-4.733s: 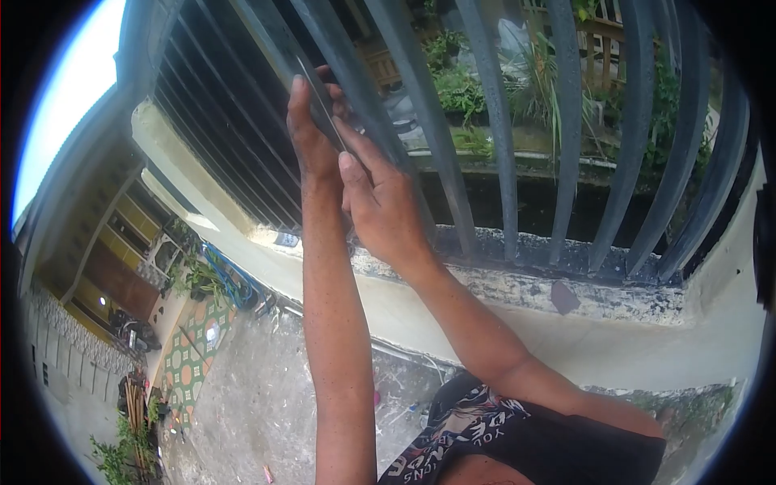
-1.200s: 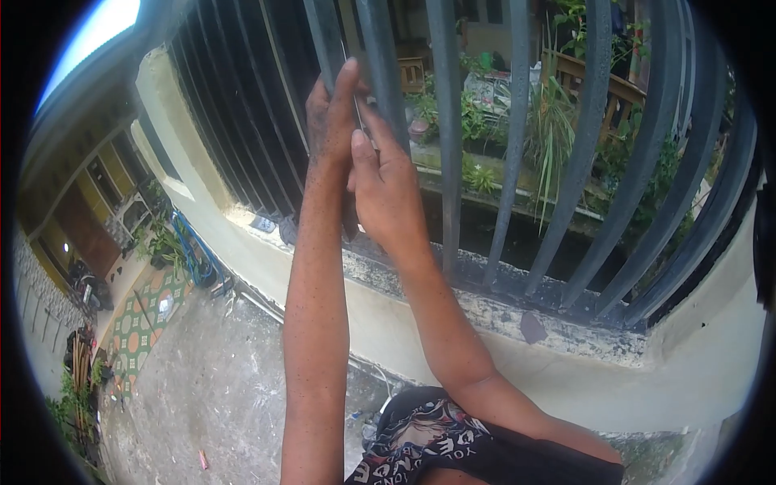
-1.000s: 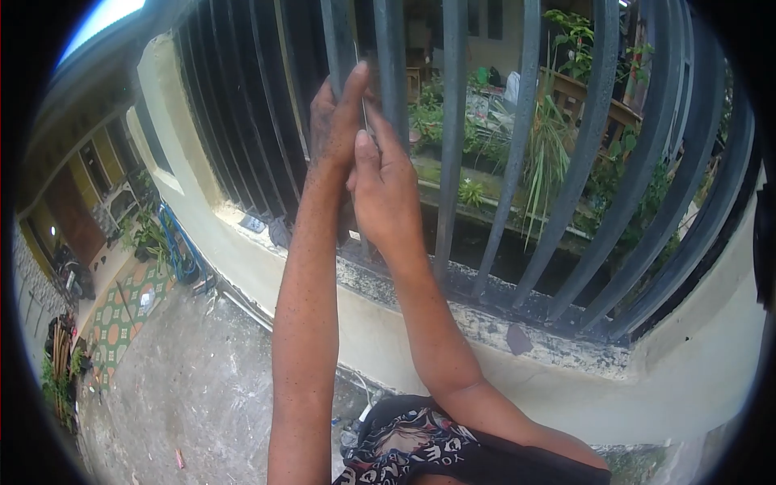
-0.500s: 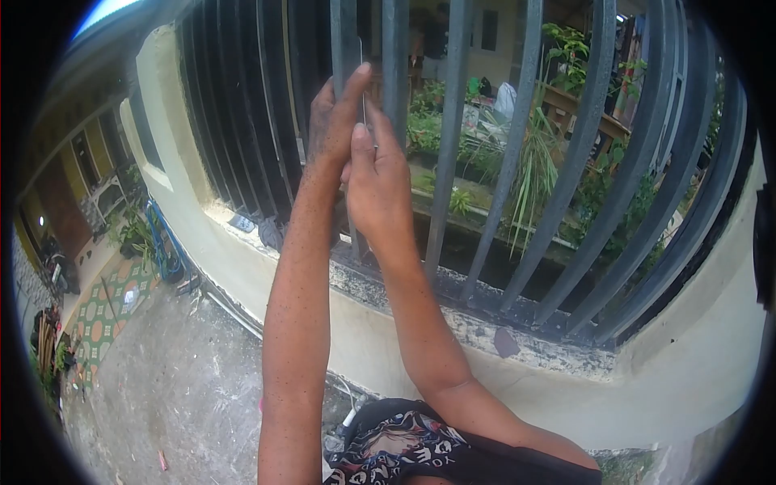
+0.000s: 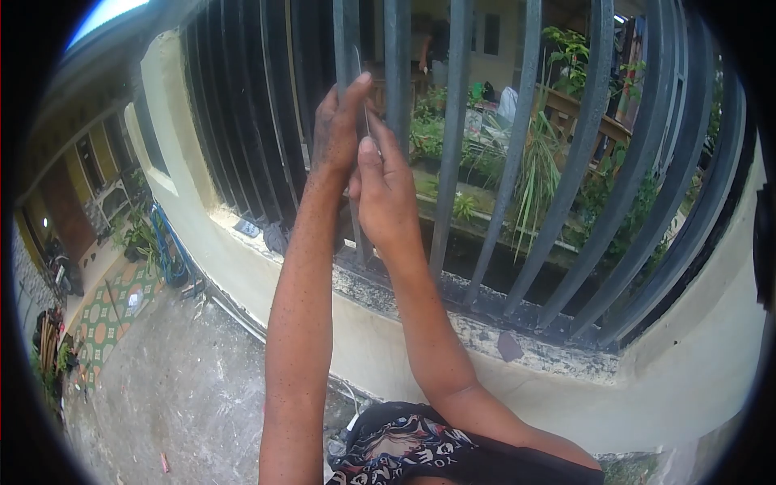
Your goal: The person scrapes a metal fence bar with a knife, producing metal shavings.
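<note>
Both hands are raised to a dark grey metal fence bar (image 5: 345,36). My left hand (image 5: 334,133) is closed around the bar's left side, its thumb pointing up. Slightly lower, my right hand (image 5: 386,194) is closed at the right side, its thumb up and fingers behind. Between them a thin sheet (image 5: 356,61) shows edge-on as a pale, slightly curved line, gripped by both hands against the bar. Its material cannot be made out, and most of it is hidden by the fingers.
More upright bars (image 5: 453,145) stand on both sides, set in a cream wall (image 5: 566,404) with a worn ledge (image 5: 558,360). Plants (image 5: 537,178) grow behind them. Left below lie a concrete floor (image 5: 186,388), a blue hose (image 5: 166,250) and a patterned green mat (image 5: 109,315).
Both hands have slid a little down along the bar with the thin sheet, the right hand slightly more. The view has shifted slightly.
</note>
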### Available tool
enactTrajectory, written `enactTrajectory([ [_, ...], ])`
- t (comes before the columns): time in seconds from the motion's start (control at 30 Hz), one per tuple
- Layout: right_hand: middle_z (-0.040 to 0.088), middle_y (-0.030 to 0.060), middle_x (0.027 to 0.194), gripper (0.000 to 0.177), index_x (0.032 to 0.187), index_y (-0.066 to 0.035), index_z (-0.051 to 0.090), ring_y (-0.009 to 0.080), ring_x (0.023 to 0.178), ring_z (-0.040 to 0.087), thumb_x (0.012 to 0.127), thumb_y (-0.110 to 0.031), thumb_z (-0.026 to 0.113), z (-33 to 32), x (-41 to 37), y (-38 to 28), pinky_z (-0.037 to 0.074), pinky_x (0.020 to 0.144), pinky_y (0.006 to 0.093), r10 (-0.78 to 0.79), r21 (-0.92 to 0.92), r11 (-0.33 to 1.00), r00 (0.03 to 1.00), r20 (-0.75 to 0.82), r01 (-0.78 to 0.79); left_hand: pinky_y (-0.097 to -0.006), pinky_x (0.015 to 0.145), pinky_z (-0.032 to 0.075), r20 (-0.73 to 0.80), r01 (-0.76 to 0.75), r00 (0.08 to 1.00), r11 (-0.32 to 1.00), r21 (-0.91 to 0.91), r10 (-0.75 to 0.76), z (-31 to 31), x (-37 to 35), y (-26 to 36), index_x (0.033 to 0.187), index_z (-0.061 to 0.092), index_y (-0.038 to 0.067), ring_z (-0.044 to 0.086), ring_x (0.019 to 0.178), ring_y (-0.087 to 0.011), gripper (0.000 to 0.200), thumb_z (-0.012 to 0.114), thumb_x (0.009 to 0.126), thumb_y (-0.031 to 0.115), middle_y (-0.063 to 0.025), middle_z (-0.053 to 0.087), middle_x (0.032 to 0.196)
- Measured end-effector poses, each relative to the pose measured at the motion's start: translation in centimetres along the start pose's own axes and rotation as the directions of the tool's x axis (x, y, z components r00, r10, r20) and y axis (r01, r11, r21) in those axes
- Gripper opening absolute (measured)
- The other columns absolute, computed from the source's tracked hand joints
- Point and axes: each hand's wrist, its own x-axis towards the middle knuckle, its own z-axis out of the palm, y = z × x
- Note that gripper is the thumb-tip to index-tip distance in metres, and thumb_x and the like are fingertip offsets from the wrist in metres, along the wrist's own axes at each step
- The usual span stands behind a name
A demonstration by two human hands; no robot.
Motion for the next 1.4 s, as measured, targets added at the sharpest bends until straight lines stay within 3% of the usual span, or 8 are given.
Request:
enactTrajectory([
  [0.23,0.064,0.0094,0.091,0.052,0.159,-0.013,0.039,0.0103,0.068,0.054,0.113,-0.036,0.039,-0.2,0.0,-0.1,0.048,0.069,0.0340,0.009,-0.053,0.999,1.000,-0.025,-0.010,-0.0227,0.072,0.049,-0.037,-0.121,0.991,0.980,0.157,0.128,0.1,-0.2,0.1,0.111,0.067,0.004,0.061,0.076,-0.0084,0.051,0.063,0.095,0.052,-0.0004,0.064,0.083],
  [0.33,0.062,0.0077,0.085,0.052,0.159,-0.013,0.040,0.0105,0.067,0.053,0.112,-0.036,0.040,-0.3,-0.1,-0.1,0.048,0.067,0.0341,0.023,-0.001,1.000,1.000,0.010,-0.023,-0.0348,0.083,0.046,-0.006,-0.023,1.000,1.000,-0.002,0.023,-0.2,0.0,-0.4,0.101,0.067,0.002,0.060,0.087,-0.0219,0.053,0.064,0.091,0.054,-0.0086,0.062,0.089],
  [0.5,0.057,0.0044,0.078,0.051,0.158,-0.011,0.041,0.0097,0.067,0.052,0.112,-0.035,0.040,-0.5,0.1,0.5,0.047,0.065,0.0328,-0.005,-0.006,1.000,1.000,0.002,0.005,-0.0318,0.078,0.046,-0.019,-0.064,0.998,0.998,-0.005,0.064,0.2,-0.4,-0.2,0.098,0.067,0.002,0.059,0.082,-0.0170,0.048,0.064,0.093,0.050,-0.0058,0.062,0.087],
  [0.67,0.066,0.0098,0.109,0.052,0.158,-0.010,0.041,0.0108,0.067,0.052,0.112,-0.036,0.040,-1.5,-0.1,0.2,0.048,0.066,0.0329,0.037,0.068,0.997,0.995,0.092,-0.043,-0.0321,0.078,0.046,-0.011,-0.083,0.997,0.996,-0.022,0.083,0.0,-0.4,-0.3,0.098,0.067,0.002,0.059,0.081,-0.0174,0.047,0.063,0.094,0.049,-0.0062,0.062,0.087],
  [0.9,0.061,0.0054,0.093,0.052,0.157,-0.010,0.043,0.0085,0.063,0.045,0.112,-0.036,0.041,-0.8,0.3,0.9,0.044,0.060,0.0306,-0.093,-0.075,0.993,0.995,-0.026,0.091,-0.0325,0.078,0.046,-0.005,-0.108,0.994,0.994,-0.014,0.108,0.1,0.0,-0.9,0.097,0.066,0.002,0.058,0.081,-0.0177,0.046,0.063,0.094,0.048,-0.0059,0.061,0.087],
  [1.0,0.066,0.0139,0.121,0.051,0.157,-0.010,0.043,0.0186,0.093,0.067,0.112,-0.035,0.040,-1.8,-0.1,-0.2,0.055,0.084,0.0365,0.100,0.064,0.992,0.987,0.126,-0.109,-0.0330,0.081,0.046,-0.017,-0.079,0.997,0.997,-0.027,0.079,0.0,-0.2,-0.7,0.097,0.066,0.002,0.059,0.084,-0.0180,0.048,0.062,0.095,0.049,-0.0063,0.062,0.088],
  [1.2,0.066,0.0158,0.125,0.050,0.157,-0.011,0.043,0.0261,0.113,0.068,0.112,-0.032,0.040,-0.7,0.4,1.5,0.054,0.097,0.0411,-0.079,-0.117,0.990,0.997,-0.014,0.077,-0.0335,0.084,0.046,-0.015,-0.090,0.996,0.995,0.029,0.091,0.0,0.0,-0.6,0.099,0.066,0.001,0.060,0.088,-0.0186,0.049,0.061,0.095,0.050,-0.0073,0.063,0.091],
  [1.4,0.037,0.0176,0.163,0.050,0.156,-0.011,0.042,0.0397,0.148,0.037,0.112,-0.033,0.038,-1.4,-0.2,-0.4,0.032,0.122,0.0516,0.162,0.168,0.968,0.975,0.152,-0.187,-0.0337,0.085,0.046,-0.012,-0.096,0.995,0.995,-0.003,0.096,-0.2,-0.2,-0.8,0.107,0.069,0.001,0.061,0.091,-0.0207,0.051,0.060,0.096,0.050,-0.0091,0.064,0.095],
])
